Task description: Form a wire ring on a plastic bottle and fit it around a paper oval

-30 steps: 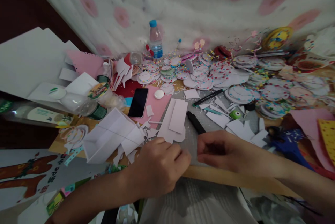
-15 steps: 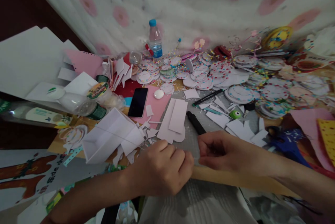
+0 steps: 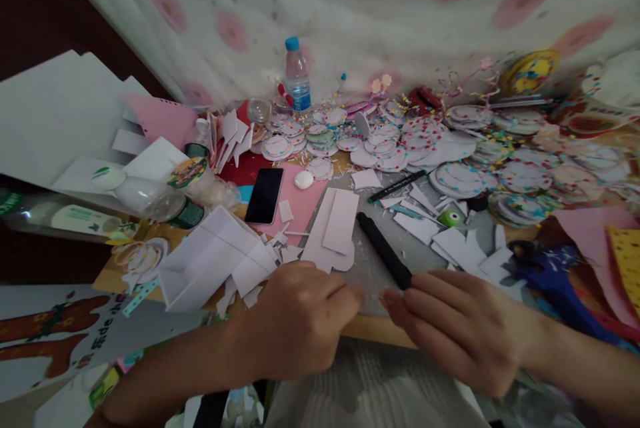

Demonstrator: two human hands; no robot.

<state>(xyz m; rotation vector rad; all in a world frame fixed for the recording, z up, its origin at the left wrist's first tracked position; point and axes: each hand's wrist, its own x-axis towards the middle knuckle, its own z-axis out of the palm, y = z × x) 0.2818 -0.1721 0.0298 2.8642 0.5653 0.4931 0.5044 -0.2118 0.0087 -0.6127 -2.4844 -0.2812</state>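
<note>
My left hand [image 3: 300, 321] is closed above the near table edge, its fingers curled in; whatever they may hold is hidden. My right hand [image 3: 460, 325] is just to the right, with fingers stretched out side by side and the thumb below them. Its fingertips meet the near end of a thick black stick-like tool [image 3: 384, 251] lying slanted on the grey mat [image 3: 367, 281]; whether they touch it I cannot tell. Cut white card pieces [image 3: 340, 221] lie stacked beyond my left hand. Left of them sits a folded white card box [image 3: 200, 255].
A phone [image 3: 265, 196] and a white oval case [image 3: 303, 179] rest on pink card. Behind are heaps of beaded white discs [image 3: 390, 141] and a water bottle [image 3: 298, 78]. Paper scraps [image 3: 460, 248] and a green pen [image 3: 397, 187] lie right; plastic bottles [image 3: 135, 195] stand left.
My right hand has moved toward me and turned, its curled fingers now straightened. More of the black tool shows. My left hand has shifted slightly left, its fist turned a little.
</note>
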